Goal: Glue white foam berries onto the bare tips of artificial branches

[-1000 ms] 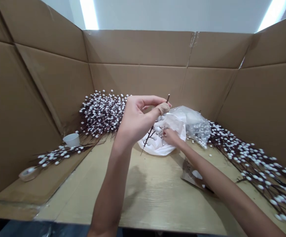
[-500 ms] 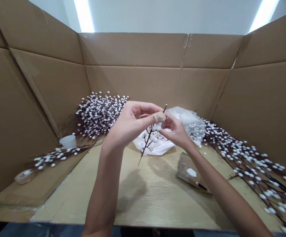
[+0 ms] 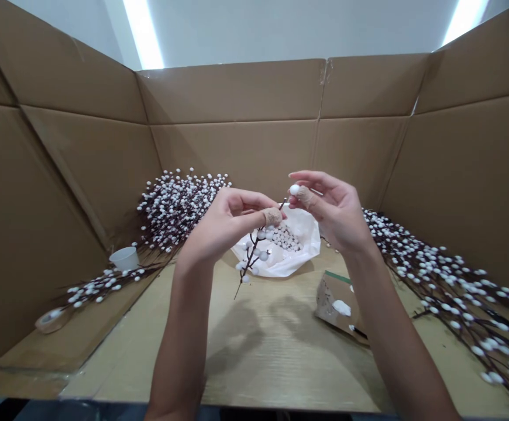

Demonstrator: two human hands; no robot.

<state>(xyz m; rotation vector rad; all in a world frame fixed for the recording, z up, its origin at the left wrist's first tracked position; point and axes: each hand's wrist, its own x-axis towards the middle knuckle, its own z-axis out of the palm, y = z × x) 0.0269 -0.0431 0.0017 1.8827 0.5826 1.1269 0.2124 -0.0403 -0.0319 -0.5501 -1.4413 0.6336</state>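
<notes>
Now we log: cardboard walls (image 3: 232, 93) on three sides | wooden board (image 3: 276, 362), open room mid-front | left branch pile (image 3: 179, 210), right branch pile (image 3: 439, 269) | one white bag (image 3: 276, 263) | left hand (image 3: 228, 225) curled, pinching budded twig (image 3: 252, 260) | right hand (image 3: 333, 210) nearly closed, pinching one white bead (image 3: 295, 189)

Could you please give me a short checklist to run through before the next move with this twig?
Left hand gripping the beaded twig near its top: ok.
Right hand pinching a white bead between thumb and forefinger: ok.
Twig tip showing above the left fingers: ok.
Spare beads in the white bag: ok.
Tape wraps in place on a finger of each hand: ok.
Glue on the bead: cannot tell.
</notes>
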